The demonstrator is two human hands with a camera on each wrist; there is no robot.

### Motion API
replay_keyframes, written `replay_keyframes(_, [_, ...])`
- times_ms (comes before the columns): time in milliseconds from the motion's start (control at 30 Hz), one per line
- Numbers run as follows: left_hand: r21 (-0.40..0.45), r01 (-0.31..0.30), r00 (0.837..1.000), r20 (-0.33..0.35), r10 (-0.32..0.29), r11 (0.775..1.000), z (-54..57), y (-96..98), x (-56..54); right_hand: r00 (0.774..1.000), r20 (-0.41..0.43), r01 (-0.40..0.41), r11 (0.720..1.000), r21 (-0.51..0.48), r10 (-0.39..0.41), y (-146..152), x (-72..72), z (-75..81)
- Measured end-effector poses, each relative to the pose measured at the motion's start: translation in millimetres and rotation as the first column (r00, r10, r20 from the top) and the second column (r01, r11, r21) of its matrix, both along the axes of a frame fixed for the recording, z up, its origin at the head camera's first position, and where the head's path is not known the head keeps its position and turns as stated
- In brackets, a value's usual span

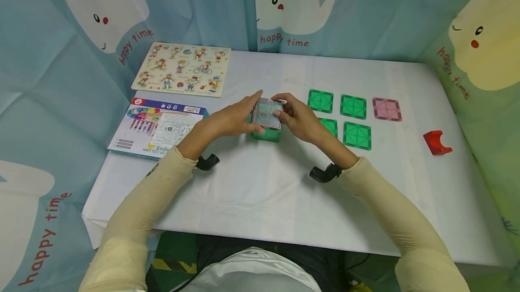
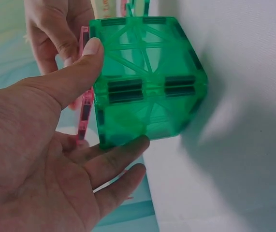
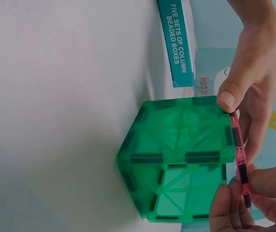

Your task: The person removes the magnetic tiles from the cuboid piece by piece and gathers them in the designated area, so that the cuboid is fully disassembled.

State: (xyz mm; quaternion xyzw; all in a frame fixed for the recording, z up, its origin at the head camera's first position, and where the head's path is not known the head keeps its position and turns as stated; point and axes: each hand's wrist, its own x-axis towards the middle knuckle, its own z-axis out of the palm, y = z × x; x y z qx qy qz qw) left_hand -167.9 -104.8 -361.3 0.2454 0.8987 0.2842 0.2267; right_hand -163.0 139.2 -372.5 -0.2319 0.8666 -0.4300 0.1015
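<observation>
A cube of green see-through magnetic tiles (image 1: 266,136) stands on the white table in front of the person. A pink magnetic tile (image 1: 266,113) lies over its top, slightly tilted in the right wrist view. My left hand (image 1: 231,118) holds the cube at its upper edges; in the left wrist view its thumb (image 2: 90,50) presses one side and its fingers reach another. Between thumb and fingers, my right hand (image 1: 298,118) pinches the pink tile's edge, seen edge-on in the right wrist view. The cube's far side is hidden.
Right of the hands lie several flat green tiles (image 1: 353,107) and another pink tile (image 1: 387,109). A red notched block (image 1: 437,143) sits farther right. On the left are a picture puzzle board (image 1: 183,70) and a bead set box (image 1: 142,141). Printed curtains enclose the table.
</observation>
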Motion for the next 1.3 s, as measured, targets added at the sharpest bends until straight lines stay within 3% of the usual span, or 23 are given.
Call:
replay_keyframes(267, [0.06,-0.011,1.0,0.013,0.01,0.998,-2.6,-1.7,-3.0,0.996,-0.076,0.043,0.994,-0.099,-0.051,4.0,3.4,0.8])
replay_keyframes(500, [-0.025,0.01,1.0,-0.001,-0.01,1.0,-2.2,-1.9,-3.5,0.98,-0.124,0.143,0.985,-0.101,-0.155,29.0,6.8,10.3])
replay_keyframes(700, [-0.043,0.026,0.999,-0.03,-0.028,0.999,-4.2,-0.1,-3.4,0.963,-0.123,0.239,0.971,-0.024,-0.24,84.8,10.9,30.3])
replay_keyframes(833, [-0.036,0.018,0.999,-0.034,-0.019,0.999,-4.5,-0.2,-0.5,0.945,-0.125,0.309,0.95,0.03,-0.303,131.8,16.8,34.6])
replay_keyframes(1133, [-0.015,0.045,0.997,-0.064,-0.046,0.999,-1.8,-2.9,4.3,0.881,-0.043,0.472,0.871,0.138,-0.471,237.6,31.1,25.7])
replay_keyframes(1300, [-0.013,0.047,0.997,-0.067,-0.048,0.999,-2.2,-4.2,4.6,0.885,0.038,0.457,0.883,0.109,-0.463,280.3,33.9,16.8])
